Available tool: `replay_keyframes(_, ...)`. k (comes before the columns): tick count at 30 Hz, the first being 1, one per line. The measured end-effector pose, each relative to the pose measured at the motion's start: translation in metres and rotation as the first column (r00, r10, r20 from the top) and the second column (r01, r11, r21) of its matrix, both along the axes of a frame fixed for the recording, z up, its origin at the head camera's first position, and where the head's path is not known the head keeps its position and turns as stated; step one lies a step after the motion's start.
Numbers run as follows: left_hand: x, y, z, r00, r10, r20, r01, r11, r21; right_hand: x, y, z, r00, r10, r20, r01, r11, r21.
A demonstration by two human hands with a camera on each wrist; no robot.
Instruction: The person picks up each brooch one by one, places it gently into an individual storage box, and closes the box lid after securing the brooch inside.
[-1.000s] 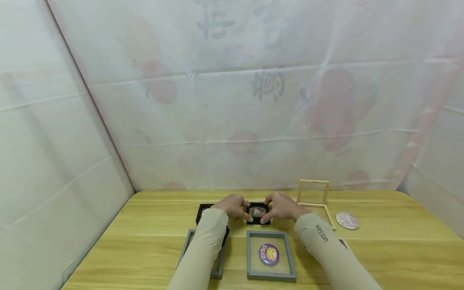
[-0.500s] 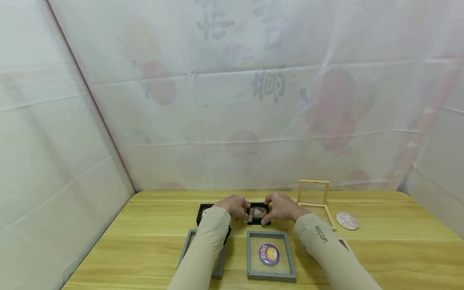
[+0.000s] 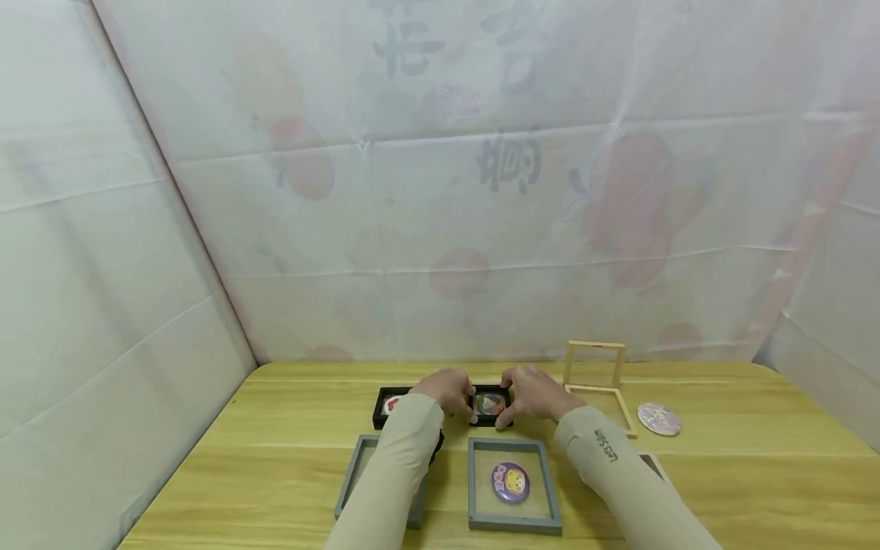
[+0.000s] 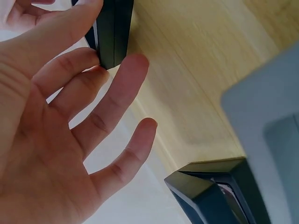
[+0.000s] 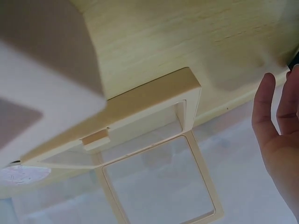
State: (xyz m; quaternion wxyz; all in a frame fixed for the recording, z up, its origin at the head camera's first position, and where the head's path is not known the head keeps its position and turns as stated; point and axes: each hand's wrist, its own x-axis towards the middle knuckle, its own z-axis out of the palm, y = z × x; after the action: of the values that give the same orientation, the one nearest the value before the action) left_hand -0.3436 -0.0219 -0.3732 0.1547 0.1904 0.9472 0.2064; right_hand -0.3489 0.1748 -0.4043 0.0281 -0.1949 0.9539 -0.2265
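Observation:
A small black display frame (image 3: 491,421) with a dark round badge (image 3: 490,403) inside lies near the back of the table. My left hand (image 3: 447,389) grips its left side; in the left wrist view, thumb and fingers meet the black frame's edge (image 4: 114,32) while the ring and little fingers extend free. Across from it, my right hand (image 3: 536,393) holds the right side, index finger at the far corner and thumb at the near one. In the right wrist view only part of that hand (image 5: 282,140) shows, and the contact is mostly cut off.
Left of it sits another black frame (image 3: 379,416) with a red-and-white badge. Nearer are a grey frame (image 3: 516,525) holding a purple bear badge (image 3: 510,483) and a second grey frame (image 3: 348,470), partly hidden. An open beige frame (image 3: 617,405) and a pale round badge (image 3: 659,419) lie right.
My left hand and forearm have shifted slightly right, uncovering more of the left black frame and its badge. The right hand and the held frame have stayed nearly still.

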Motion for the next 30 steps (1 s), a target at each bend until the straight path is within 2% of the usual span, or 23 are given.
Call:
replay_keyframes(12, 0.0, -0.003, -0.002, 1.0, -0.002, -0.024, 0.001, 1.0, -0.025, 0.003, -0.003, -0.002, 1.0, 0.008, -0.013, -0.008, 1.0, 0.006)
replay_keyframes(21, 0.001, 0.003, -0.004, 0.997, -0.012, -0.074, 0.009, 0.999, -0.039, 0.005, 0.002, -0.003, 1.0, 0.005, -0.014, -0.005, 1.0, 0.004)
replay_keyframes(25, 0.003, 0.006, -0.003, 0.992, -0.037, -0.124, 0.028, 0.997, -0.073, 0.006, 0.003, -0.003, 1.0, 0.012, -0.012, -0.012, 1.0, -0.006)
replay_keyframes(30, 0.009, 0.009, 0.002, 0.973, -0.083, -0.214, 0.045, 0.983, -0.176, 0.006, 0.002, -0.002, 1.0, 0.029, -0.003, -0.029, 0.999, -0.03)
